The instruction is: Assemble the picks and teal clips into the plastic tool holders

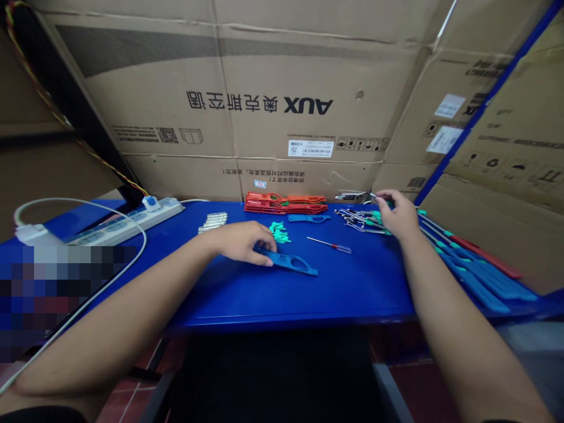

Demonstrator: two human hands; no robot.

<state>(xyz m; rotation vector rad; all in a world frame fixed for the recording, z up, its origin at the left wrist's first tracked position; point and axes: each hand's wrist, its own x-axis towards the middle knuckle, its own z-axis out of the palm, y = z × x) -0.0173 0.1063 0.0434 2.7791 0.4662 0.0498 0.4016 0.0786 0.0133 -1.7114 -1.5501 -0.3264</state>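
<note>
My left hand (249, 244) is closed on one end of a flat blue plastic piece (293, 262) with an oval opening, held low over the table. At the back right, my right hand (399, 214) has thumb and fingers pinched together at a small metal part (369, 197); its exact shape is partly hidden. Just below those fingers lies a pile of thin metal parts with green ends (359, 220). Small green plastic pieces (279, 232) lie beside my left fingers. A screwdriver (330, 244) with a clear and red handle rests between my hands.
Stacked red plastic pieces (284, 203) lie against the cardboard wall (264, 70), with another blue piece (308, 218) before them. Silvery cylinders (214, 221) are left of centre. Long blue and red handled items (480, 276) line the right edge. A power strip (127, 222) with cables occupies the left.
</note>
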